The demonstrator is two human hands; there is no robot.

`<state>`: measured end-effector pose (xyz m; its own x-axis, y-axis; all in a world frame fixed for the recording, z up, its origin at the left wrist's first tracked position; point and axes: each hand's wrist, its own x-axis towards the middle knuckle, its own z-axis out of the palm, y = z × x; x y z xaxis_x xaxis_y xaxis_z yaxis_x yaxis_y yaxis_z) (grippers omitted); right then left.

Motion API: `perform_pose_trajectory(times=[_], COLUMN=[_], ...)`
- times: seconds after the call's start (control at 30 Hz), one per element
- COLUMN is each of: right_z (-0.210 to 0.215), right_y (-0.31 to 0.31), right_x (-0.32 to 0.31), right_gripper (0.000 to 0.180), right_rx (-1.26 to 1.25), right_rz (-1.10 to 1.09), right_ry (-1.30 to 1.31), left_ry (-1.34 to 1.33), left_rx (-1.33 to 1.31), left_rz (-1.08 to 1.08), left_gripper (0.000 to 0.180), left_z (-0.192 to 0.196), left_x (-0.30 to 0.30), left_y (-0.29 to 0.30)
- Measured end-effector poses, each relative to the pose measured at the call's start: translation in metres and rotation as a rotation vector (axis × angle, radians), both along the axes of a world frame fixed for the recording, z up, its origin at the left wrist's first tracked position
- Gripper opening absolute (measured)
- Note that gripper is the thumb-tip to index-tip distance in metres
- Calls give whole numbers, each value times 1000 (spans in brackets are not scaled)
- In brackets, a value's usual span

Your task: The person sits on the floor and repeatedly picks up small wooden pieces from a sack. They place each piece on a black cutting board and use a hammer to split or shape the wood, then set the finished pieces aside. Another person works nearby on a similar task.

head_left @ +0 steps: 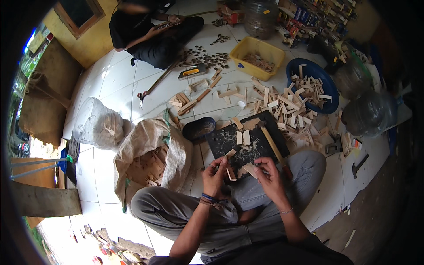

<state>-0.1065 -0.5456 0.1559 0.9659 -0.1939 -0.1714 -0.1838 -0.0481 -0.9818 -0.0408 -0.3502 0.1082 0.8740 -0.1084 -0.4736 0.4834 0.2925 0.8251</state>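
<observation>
My left hand is closed on small wooden pieces; one wooden piece pokes up past the fingers and another shows beside them. In my right hand a flat wooden piece is pinched between thumb and fingers. Both hands hover over my crossed legs, close together but apart. Just beyond them lies a black board scattered with shavings, with pale wooden blocks on it. A wooden-handled tool rests along the board's right side, its far end partly hidden.
Left of my legs stands a woven sack of wood scraps. A heap of wooden pieces spreads toward a blue basin. A yellow tub, scissors and a hammer are around. Another person sits far left.
</observation>
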Motion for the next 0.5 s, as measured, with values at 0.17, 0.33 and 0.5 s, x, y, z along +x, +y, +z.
perform_pose_trajectory(times=[0.17, 0.33, 0.5], right_z=[22, 29, 28], right_y=[18, 33, 37], right_x=[-18, -11, 2], right_gripper=[23, 38, 23], right_rx=[84, -171, -418], right_rz=[125, 236, 53], right_ry=[-74, -271, -311], left_ry=[-96, -184, -372], left_rx=[16, -41, 215], left_rz=[-91, -126, -256], left_gripper=[41, 43, 36], left_z=[8, 10, 17], left_x=[-5, -8, -11], left_y=[-4, -7, -6])
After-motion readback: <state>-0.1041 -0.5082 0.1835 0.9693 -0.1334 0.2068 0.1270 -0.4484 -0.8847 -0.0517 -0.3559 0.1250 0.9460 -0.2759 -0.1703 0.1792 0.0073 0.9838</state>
